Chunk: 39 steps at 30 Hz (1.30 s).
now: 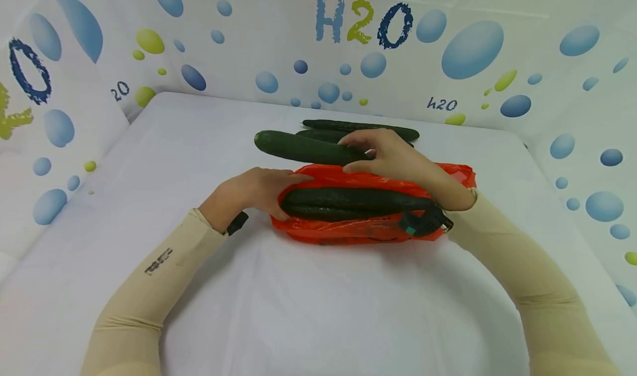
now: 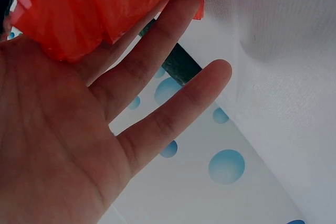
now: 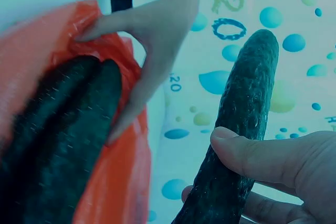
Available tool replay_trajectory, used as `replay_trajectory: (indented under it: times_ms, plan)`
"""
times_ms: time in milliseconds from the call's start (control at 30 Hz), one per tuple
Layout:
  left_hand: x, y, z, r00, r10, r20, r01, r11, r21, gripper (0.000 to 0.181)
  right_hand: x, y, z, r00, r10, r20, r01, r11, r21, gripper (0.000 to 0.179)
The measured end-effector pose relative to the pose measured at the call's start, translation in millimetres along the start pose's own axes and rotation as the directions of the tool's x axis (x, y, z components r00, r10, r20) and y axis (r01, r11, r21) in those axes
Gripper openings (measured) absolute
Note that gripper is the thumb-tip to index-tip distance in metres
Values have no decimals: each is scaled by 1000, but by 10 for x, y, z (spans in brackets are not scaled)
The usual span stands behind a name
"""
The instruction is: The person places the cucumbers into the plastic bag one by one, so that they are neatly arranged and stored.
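Observation:
My right hand grips a dark green cucumber near its right end, thumb on the near side, and holds it above the far rim of a red plastic bag. Two more cucumbers lie side by side in the bag's wide mouth. At the bag's left end is my left hand, thumb and fingers spread across the opening and touching the plastic. Its outer fingers stretch out straight below the bag in the left wrist view.
Behind the bag, more cucumbers lie on the white-covered table, partly hidden by the held one and my right hand. A white backdrop with blue and green bubbles rises behind the table. Dark wrist devices sit at both wrists.

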<state>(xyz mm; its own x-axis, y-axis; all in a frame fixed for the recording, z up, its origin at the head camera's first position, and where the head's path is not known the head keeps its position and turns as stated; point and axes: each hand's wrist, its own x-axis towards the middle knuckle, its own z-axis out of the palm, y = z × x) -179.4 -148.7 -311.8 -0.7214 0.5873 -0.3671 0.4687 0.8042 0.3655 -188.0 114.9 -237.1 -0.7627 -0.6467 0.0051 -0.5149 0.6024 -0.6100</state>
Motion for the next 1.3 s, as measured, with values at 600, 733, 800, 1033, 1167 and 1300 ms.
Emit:
replay_trajectory:
  times_ms: [600,733,800,1033,1167,1300]
  plan:
    - [-79,-4,-5,986,102,-135,-100,995,24,75,-167,360,175,1000,-10,10,10,1000,-2,43]
    - [-75,-7,-11,988,99,-120,-97,995,26,73,-202,441,176,1000,-1,15,2,1000,-21,41]
    - [-67,-9,-9,990,94,-105,-92,996,21,73,-228,475,179,1000,9,17,-9,1000,-30,40]
    - [-41,-8,-1,995,69,-67,-65,996,67,67,-293,595,189,998,48,33,-45,997,-66,38]
    - [-48,-5,-2,997,51,-60,-47,997,65,72,-292,635,176,997,63,41,-61,996,-64,38]
    - [-62,-6,-7,997,46,-64,-43,998,54,73,-292,669,161,997,60,57,-57,997,-57,37]
